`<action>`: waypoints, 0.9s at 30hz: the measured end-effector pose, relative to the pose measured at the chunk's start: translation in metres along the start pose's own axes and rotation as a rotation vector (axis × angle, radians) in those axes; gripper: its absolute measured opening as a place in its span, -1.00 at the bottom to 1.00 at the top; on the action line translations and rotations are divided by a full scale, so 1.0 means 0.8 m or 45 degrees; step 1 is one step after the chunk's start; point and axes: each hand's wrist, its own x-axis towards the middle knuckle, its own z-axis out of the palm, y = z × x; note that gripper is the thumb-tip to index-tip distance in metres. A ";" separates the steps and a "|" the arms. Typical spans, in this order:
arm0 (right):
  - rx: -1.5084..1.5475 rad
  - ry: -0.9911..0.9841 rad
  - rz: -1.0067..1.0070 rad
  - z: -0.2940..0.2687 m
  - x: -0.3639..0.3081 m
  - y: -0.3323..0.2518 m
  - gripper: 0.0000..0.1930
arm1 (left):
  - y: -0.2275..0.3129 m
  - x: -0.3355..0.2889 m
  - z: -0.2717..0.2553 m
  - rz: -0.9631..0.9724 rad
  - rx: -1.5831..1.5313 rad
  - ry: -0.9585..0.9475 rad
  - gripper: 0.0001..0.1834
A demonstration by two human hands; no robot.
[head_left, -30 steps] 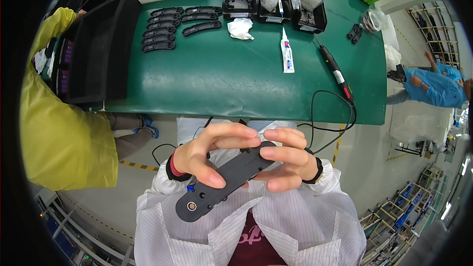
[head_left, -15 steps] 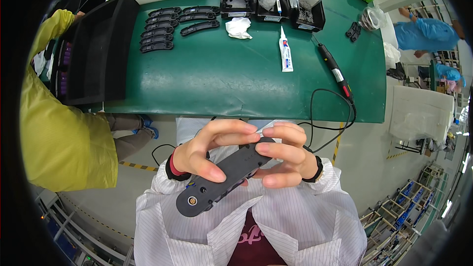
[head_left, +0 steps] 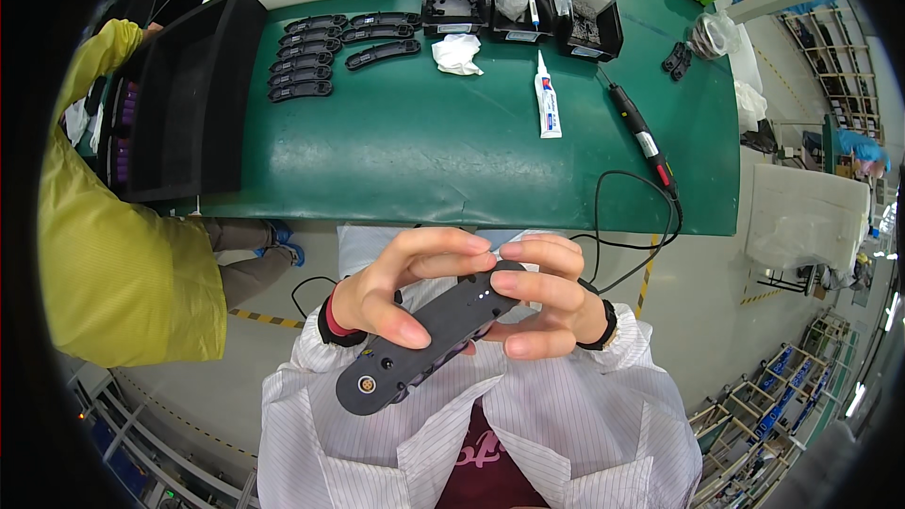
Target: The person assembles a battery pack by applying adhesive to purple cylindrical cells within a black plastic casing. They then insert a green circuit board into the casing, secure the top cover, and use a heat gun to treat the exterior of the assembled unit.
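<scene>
Over my lap, in front of the table edge, I hold a long black electronic device (head_left: 436, 332) with rounded ends. It slants from lower left to upper right. A round gold-coloured connector and a small dark hole show at its lower end, and a few small white lights glow near the upper end. My left hand (head_left: 401, 285) is closed on its middle, thumb on top and fingers along the far edge. My right hand (head_left: 549, 297) grips the upper end, fingertips on the top face and the edge; what lies underneath is hidden.
On the green table (head_left: 405, 151) lie several black curved parts (head_left: 302, 59), a crumpled white tissue (head_left: 457, 54), a white glue tube (head_left: 547, 99) and a corded electric screwdriver (head_left: 641, 132). Black bins (head_left: 455, 24) stand behind. At left are a black tray (head_left: 179, 104) and a person in yellow (head_left: 123, 245).
Small white lights have come on near the device's upper end. Both hands keep almost the same hold. A person in blue at the far right has moved toward the top of the view.
</scene>
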 end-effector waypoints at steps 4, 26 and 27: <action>0.179 -0.053 0.117 -0.005 0.003 0.001 -0.27 | 0.001 0.006 0.013 -0.041 -0.146 0.154 -0.19; 0.598 -0.249 1.359 0.011 -0.041 0.074 0.05 | -0.067 -0.074 -0.009 -1.106 0.064 0.796 0.20; 0.665 -0.249 1.426 0.011 -0.046 0.081 0.07 | -0.076 -0.079 -0.013 -0.998 0.037 0.848 0.23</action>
